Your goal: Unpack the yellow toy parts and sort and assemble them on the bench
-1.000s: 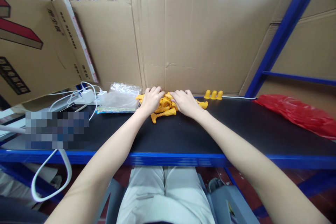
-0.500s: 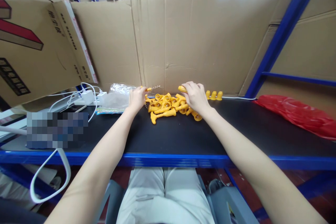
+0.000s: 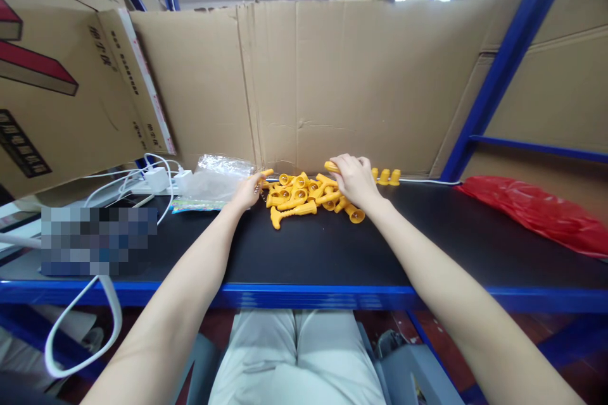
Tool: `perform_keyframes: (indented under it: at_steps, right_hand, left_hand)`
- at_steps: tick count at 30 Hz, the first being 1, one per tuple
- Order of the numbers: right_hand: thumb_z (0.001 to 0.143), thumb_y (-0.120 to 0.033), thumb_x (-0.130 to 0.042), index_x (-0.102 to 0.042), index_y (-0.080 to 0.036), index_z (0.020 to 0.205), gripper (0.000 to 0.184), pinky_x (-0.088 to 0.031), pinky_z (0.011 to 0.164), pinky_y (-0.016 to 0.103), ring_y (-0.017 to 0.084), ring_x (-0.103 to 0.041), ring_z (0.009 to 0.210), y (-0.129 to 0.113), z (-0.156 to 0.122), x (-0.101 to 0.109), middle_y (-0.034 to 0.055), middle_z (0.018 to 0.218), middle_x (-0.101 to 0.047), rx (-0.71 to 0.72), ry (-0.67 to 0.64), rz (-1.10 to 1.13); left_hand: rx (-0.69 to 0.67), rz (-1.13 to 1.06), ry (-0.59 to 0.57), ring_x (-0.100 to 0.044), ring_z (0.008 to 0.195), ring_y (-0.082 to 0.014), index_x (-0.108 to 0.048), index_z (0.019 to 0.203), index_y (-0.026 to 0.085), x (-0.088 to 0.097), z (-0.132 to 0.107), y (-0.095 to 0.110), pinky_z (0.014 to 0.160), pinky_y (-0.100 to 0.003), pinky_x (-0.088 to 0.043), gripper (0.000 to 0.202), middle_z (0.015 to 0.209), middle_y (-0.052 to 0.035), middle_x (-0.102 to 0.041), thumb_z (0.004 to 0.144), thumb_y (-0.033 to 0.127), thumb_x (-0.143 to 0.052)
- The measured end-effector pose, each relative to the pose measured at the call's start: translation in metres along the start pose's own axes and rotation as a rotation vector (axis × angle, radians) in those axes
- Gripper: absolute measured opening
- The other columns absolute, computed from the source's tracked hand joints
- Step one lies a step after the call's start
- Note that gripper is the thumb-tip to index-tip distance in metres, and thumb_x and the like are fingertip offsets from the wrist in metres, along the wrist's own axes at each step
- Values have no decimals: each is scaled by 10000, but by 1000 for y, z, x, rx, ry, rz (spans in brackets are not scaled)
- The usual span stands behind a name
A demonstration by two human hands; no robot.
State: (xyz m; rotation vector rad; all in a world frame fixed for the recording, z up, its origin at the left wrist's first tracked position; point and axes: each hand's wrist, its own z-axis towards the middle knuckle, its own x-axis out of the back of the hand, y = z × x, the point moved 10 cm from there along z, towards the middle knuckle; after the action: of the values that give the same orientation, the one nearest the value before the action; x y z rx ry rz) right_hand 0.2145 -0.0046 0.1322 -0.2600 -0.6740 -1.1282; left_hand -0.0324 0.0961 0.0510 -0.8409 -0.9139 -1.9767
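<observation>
My left hand is at the left end of a pile of yellow plastic parts. Its fingers are closed around a yellow handle with a shiny spiral wire beside the fingers. Above the pile's right side, my right hand grips a ribbed yellow plastic piece, its far end hidden by the fingers. A T-shaped yellow piece with a ribbed end lies at the front of the pile. Some parts have flared, cup-like ends with something shiny inside.
Several yellow cups stand in a row behind my right hand. A clear plastic bag lies left, near white chargers and cables. A red plastic bag rests right. Cardboard walls the back of the black tabletop.
My left hand has lowered slightly, and the spiral wire that pointed right, above the pile, now hangs by the fingers. My right hand keeps its grip. The view has tilted slightly.
</observation>
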Motion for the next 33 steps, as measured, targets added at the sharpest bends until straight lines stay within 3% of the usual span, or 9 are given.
perform_keyframes:
  at_steps: [3,9,15,20,22,26,33]
  right_hand:
    - [894,-184,-405,-549,-140,1098,254,-279,858,380,246,-520,947,-1,0,-1,129,1051,-617,8,-2,-7]
    - [895,-187,-396,-547,-147,1109,264,-281,857,396,250,-524,950,0,-1,-1,133,1055,-614,7,-6,-5]
    - [885,-192,-409,-550,-157,1111,269,-283,860,409,257,-531,952,2,-1,-1,135,1050,-616,3,-2,21]
    - [887,-201,-413,-549,-149,1096,255,-281,863,396,253,-533,957,3,-1,-1,130,1050,-618,-4,-2,18]
    - [888,-201,-414,-547,-150,1100,256,-280,864,399,253,-533,959,3,-1,-2,131,1052,-617,-3,-5,16]
    - [886,-204,-421,-540,-152,1111,260,-279,866,398,245,-533,957,4,-1,-2,130,1066,-615,-4,-11,1]
    - [882,-256,-430,-564,-166,1069,247,-297,846,392,246,-533,929,10,-1,1,120,1033,-616,-33,37,5]
  left_hand:
    - [-2,-7,-52,-585,1060,-237,-557,1170,162,-12,0,-8,920,-386,-463,373,1149,-101,-643,830,178,-405]
    - [7,-44,-168,-528,1182,-200,-551,1246,181,-24,0,-12,1015,-344,-405,660,1266,-50,-594,634,2,-379]
    - [116,-86,-195,-513,1202,-179,-623,1173,155,-23,2,-18,1038,-327,-385,516,1260,-30,-601,791,136,-276]
    - [91,77,-280,-405,1305,-189,-492,1325,161,-33,-1,-15,1094,-306,-294,524,1397,-61,-472,827,203,-336]
    - [123,146,-307,-306,1365,-222,-387,1398,144,-39,-3,-17,1112,-351,-257,559,1473,-103,-350,848,229,-344]
    - [243,197,-336,-138,1414,-305,-201,1472,184,-49,-8,-26,1077,-548,-242,595,1546,-143,-113,910,372,-254]
    - [270,184,-319,-68,1426,-285,-95,1487,175,-49,-11,-21,1091,-597,-155,622,1548,-140,-89,922,425,-166]
